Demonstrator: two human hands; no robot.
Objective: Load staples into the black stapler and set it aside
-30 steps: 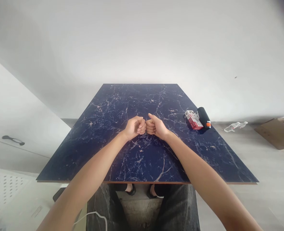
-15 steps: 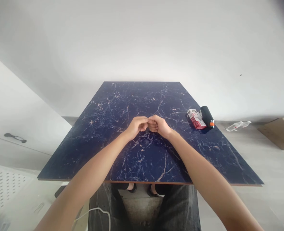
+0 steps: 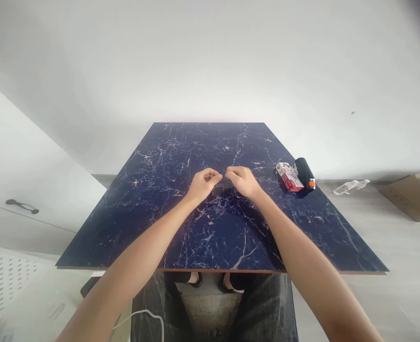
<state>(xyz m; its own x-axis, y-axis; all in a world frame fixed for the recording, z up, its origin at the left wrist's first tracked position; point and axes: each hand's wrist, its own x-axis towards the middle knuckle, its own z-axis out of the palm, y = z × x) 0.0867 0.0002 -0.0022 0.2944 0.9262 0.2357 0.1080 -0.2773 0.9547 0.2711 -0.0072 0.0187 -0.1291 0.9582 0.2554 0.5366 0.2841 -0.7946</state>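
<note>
- The blue marble-patterned tabletop (image 3: pixel 210 237) is spreading below all that we are doing.
- We are holding the left hand (image 3: pixel 202 186) nearly closed, thumb meeting forefinger; no object is showing there.
- We are holding the right hand (image 3: pixel 244 182) curled likewise, palm side hiding, so about its contents we are unable to tell.
- At right, the red-and-white box (image 3: pixel 289 177) is lying well apart from both hands.
- For fine control, we are best having the fingertips (image 3: pixel 219 177) facing, just apart, without pressing.

A clear bottle (image 3: pixel 344 187) lies near a cardboard box (image 3: pixel 409 197) on your right. On your left is a dark handle (image 3: pixel 13 203).
</note>
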